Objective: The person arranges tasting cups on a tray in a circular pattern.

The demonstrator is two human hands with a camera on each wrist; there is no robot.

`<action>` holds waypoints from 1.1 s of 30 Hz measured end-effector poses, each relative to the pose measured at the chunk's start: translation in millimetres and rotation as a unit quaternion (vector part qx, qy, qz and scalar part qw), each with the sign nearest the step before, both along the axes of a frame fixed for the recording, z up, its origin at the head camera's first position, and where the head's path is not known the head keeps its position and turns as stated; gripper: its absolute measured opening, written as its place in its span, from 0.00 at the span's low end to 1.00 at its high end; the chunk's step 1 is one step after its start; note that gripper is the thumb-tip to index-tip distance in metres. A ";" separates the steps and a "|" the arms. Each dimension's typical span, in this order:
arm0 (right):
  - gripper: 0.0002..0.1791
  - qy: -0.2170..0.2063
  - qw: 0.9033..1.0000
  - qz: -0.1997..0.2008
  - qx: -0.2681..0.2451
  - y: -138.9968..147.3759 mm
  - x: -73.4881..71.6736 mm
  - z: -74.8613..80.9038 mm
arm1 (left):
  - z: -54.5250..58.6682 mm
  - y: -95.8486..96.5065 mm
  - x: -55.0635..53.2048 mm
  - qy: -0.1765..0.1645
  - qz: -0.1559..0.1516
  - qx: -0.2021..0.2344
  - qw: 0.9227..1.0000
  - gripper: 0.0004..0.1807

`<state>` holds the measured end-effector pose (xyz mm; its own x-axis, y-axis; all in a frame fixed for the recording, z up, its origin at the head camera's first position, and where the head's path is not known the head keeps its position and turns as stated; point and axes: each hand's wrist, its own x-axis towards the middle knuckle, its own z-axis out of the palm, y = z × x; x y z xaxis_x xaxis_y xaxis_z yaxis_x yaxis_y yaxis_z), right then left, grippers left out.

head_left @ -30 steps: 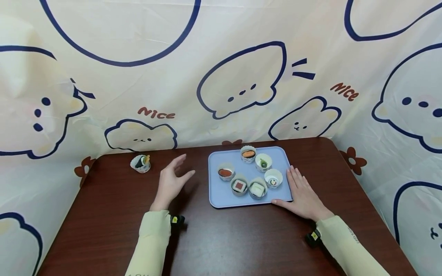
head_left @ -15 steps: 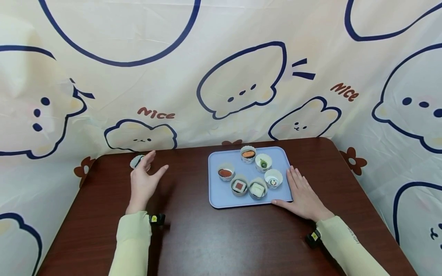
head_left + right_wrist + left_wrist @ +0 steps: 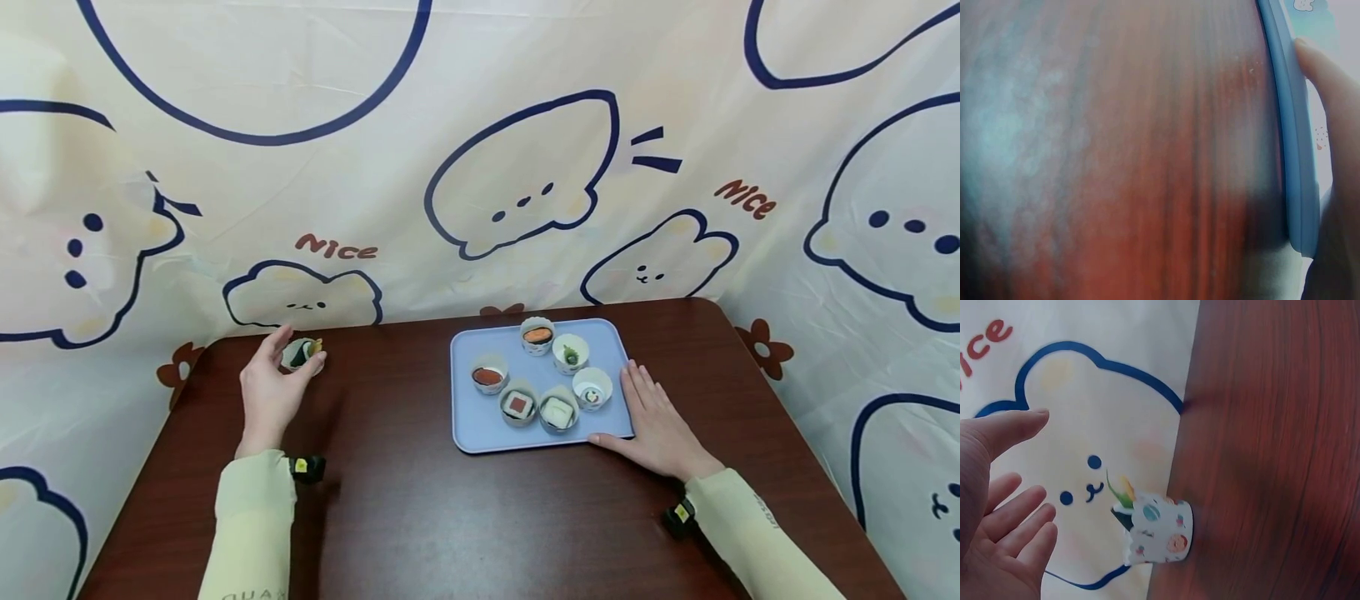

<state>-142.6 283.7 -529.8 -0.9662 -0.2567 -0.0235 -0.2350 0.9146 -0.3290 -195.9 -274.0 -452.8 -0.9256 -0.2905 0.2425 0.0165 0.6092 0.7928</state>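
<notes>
A patterned paper cup (image 3: pixel 300 356) with a sushi piece in it, dark seaweed and a yellow-green tip, stands at the table's back left. My left hand (image 3: pixel 272 396) is spread beside this cup, thumb and fingers apart. In the left wrist view the patterned cup (image 3: pixel 1163 531) shows with a gap between it and the left hand (image 3: pixel 1013 506). My right hand (image 3: pixel 663 429) lies with straight fingers along the right edge of the blue tray (image 3: pixel 468 429), its thumb at the front edge. The right wrist view shows the thumb (image 3: pixel 1319 69) on the tray rim (image 3: pixel 1294 137).
On the tray stand several paper cups with sushi pieces, such as an orange-topped one (image 3: pixel 537 335), a red-topped one (image 3: pixel 488 377) and a white one (image 3: pixel 557 412). A dark wooden table (image 3: pixel 420 517) lies under everything. Behind it hangs a cartoon-printed cloth (image 3: pixel 420 292).
My left hand has moved left, from near the tray's left side to the lone cup at the back left. My right hand and the tray have stayed in place.
</notes>
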 end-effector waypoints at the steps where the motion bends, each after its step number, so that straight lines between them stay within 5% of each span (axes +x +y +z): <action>1: 0.70 0.000 1.000 0.000 0.000 -0.2 0.0 0.1 | -0.1 -2.4 -1.2 -0.001 0.002 -0.004 1.000 0.40; 18: 0.70 0.001 1.000 -0.001 0.000 0.9 -1.0 -2.1 | -21.2 -33.6 -22.8 -0.093 0.031 -0.047 0.994 0.48; 33: 0.69 0.004 1.000 -0.003 -0.005 0.2 -1.3 -1.0 | -39.1 -34.7 -30.1 -0.129 0.035 -0.007 0.991 0.50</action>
